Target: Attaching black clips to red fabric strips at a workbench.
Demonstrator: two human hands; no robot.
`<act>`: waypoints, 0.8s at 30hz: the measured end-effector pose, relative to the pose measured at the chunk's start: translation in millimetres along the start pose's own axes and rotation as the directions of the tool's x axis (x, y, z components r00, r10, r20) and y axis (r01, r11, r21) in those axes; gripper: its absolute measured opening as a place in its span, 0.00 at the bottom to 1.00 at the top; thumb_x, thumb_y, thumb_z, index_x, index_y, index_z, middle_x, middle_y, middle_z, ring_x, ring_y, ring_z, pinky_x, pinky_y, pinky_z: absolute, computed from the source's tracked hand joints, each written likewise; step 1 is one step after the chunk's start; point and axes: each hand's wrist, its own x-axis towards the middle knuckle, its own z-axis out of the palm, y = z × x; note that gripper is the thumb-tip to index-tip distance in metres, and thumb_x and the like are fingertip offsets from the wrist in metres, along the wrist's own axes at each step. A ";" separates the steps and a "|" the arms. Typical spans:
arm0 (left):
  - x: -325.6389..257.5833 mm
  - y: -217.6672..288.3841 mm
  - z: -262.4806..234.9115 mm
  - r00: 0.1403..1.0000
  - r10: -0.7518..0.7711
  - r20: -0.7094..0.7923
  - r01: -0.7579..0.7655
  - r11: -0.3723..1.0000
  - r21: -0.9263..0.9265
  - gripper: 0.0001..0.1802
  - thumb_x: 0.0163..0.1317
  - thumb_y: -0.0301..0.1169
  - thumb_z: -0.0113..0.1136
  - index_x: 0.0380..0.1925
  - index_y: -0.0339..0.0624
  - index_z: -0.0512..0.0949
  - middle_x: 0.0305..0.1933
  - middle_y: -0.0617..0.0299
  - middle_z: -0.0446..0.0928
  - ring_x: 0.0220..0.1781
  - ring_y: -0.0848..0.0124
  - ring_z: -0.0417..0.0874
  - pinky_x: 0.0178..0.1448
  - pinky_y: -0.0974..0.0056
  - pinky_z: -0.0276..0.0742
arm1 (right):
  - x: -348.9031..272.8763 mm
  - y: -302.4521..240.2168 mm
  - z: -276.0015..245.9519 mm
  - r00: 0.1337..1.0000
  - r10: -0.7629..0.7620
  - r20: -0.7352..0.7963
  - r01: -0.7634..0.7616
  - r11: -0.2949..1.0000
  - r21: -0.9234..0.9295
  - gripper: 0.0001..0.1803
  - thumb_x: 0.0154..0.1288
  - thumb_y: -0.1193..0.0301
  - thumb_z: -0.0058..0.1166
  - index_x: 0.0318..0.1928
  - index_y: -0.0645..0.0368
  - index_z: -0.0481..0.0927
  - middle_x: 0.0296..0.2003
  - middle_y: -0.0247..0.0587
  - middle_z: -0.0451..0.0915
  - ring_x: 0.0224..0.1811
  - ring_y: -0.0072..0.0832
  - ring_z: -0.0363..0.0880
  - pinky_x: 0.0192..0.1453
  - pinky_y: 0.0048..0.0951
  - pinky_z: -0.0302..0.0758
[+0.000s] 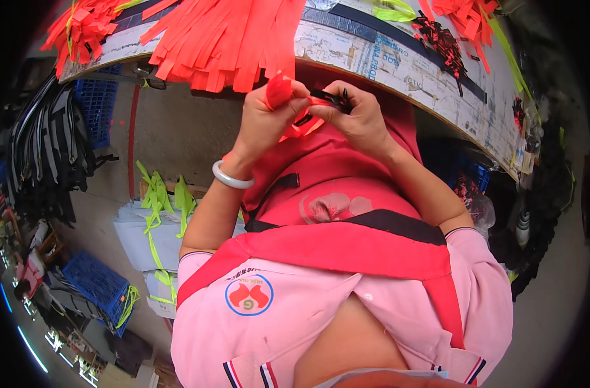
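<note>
Close in front of my waist, at the table's near edge, both hands are together. My left hand point(261, 123) is closed around a bright orange-red strip point(279, 92) of flat webbing, with part of it folded up above the fingers. Between the thumb and fingers of my right hand point(366, 126) is a small black plastic buckle point(338, 99). Orange material runs from one hand to the other, and some hangs below them. Whether the strip passes through the buckle cannot be made out, since the fingers cover it.
Many orange strips point(224, 45) hang over the edge of the table point(347, 52). Black-and-red small parts point(440, 48) lie at its right. Grey-black strips point(52, 136) hang at left, near a blue crate point(98, 107). Pale folded bundles with yellow-green ties point(143, 239) stand on the floor.
</note>
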 end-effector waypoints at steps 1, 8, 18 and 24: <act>-0.7 -1.2 2.7 1.000 0.026 -0.007 -0.026 0.999 0.026 0.04 0.61 0.20 0.60 0.35 0.36 0.78 0.30 0.70 0.75 0.33 0.83 0.74 0.37 0.74 0.73 | 0.5 9.7 -0.6 1.000 0.021 0.006 -0.021 0.999 0.029 0.06 0.63 0.73 0.61 0.36 0.61 0.78 0.26 0.23 0.73 0.29 0.08 0.65 0.31 0.15 0.63; -9.7 -8.9 11.6 0.970 0.208 0.128 -0.223 0.969 0.110 0.01 0.63 0.21 0.57 0.33 0.37 0.76 0.30 0.68 0.73 0.28 0.82 0.71 0.33 0.74 0.69 | -3.7 45.5 13.9 0.993 -0.073 0.090 0.084 0.988 -0.128 0.07 0.64 0.73 0.58 0.39 0.63 0.78 0.27 0.34 0.75 0.29 0.16 0.69 0.34 0.24 0.69; -13.5 11.5 -24.9 0.945 -0.059 -0.323 -0.063 0.933 -0.353 0.06 0.65 0.24 0.57 0.41 0.35 0.76 0.29 0.65 0.75 0.19 0.80 0.68 0.24 0.74 0.64 | 179.9 -78.8 -35.9 0.997 -0.036 0.071 0.003 0.904 0.428 0.13 0.64 0.61 0.60 0.26 0.53 0.74 0.14 0.20 0.59 0.14 0.11 0.52 0.18 0.22 0.46; -2.6 11.8 -10.4 0.979 -0.178 -0.098 0.130 0.919 -0.373 0.06 0.64 0.23 0.58 0.40 0.36 0.78 0.29 0.64 0.75 0.20 0.80 0.69 0.24 0.73 0.64 | 254.5 -27.7 -21.1 0.954 0.176 -0.244 -0.184 0.983 -0.011 0.15 0.67 0.59 0.56 0.26 0.51 0.72 0.16 0.21 0.61 0.13 0.15 0.54 0.16 0.22 0.51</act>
